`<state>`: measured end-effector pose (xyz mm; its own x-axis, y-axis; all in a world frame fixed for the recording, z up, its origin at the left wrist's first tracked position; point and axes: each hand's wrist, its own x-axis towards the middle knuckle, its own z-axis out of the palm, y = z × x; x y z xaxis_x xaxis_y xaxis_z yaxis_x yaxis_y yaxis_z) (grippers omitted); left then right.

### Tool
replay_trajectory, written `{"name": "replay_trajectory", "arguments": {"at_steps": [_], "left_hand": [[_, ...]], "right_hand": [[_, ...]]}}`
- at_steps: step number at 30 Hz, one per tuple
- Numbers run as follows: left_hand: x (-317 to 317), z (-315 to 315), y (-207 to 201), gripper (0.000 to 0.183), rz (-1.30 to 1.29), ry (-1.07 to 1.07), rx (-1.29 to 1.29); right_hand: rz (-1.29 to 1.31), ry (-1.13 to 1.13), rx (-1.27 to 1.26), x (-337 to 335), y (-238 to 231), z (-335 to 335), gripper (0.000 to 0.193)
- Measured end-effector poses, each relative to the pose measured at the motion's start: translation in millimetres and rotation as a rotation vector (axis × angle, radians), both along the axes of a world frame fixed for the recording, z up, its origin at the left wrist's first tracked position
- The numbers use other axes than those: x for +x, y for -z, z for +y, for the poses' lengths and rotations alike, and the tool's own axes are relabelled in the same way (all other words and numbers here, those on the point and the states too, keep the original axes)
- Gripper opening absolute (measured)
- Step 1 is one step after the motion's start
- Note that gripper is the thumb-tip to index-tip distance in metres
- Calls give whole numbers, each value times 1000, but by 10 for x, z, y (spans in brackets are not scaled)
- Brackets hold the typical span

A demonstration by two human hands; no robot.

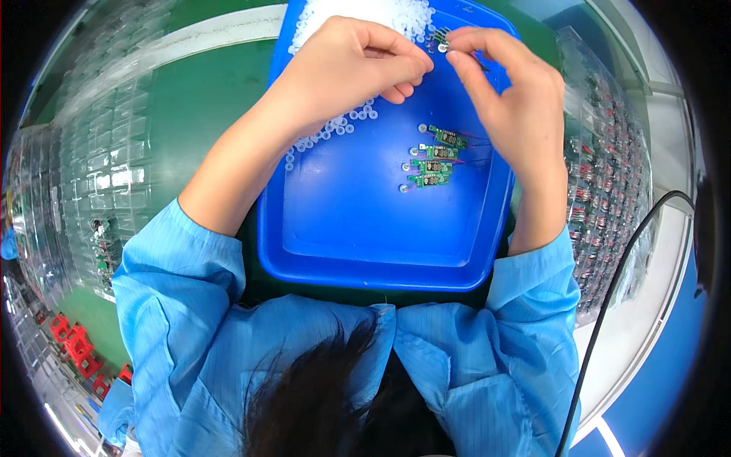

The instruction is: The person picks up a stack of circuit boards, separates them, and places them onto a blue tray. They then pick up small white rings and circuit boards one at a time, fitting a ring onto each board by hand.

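Over the far part of a blue tray, my left hand has its thumb and fingertips pressed together; anything between them is too small or hidden to make out. Across from it, my right hand pinches a small green circuit board with a little round silvery part on it. Several similar circuit boards, with dark displays, thin wires and round parts, lie in a column on the tray below my right hand. Small translucent white rings are scattered under my left wrist, and a large heap of them fills the tray's far end.
Clear plastic trays are stacked on the green table at left, one holding a few boards. More clear trays filled with wired parts stand at right. A black cable curves down the right side. Red stools show at lower left.
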<state>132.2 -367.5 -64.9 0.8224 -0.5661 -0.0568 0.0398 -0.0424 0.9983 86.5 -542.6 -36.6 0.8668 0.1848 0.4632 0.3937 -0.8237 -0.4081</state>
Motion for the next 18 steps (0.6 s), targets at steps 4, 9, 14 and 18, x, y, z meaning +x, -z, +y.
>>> {"name": "replay_trajectory", "arguments": {"at_steps": [4,9,14,18], "left_hand": [[90,40,-30,20,271,74,-127],[81,-4,85,15,-50,-35,-84],[-90,-47,-94,13,-478,-184,90],[-155,-56,-116,9,-640,-171,182]], "right_hand": [[-187,-64,-169,9,93,-56,10],[-72,-72,-253,-18,-20,6,13],[575,-210,787,73,115,-171,21],[768,-287,858,101,133,-237,21]]}}
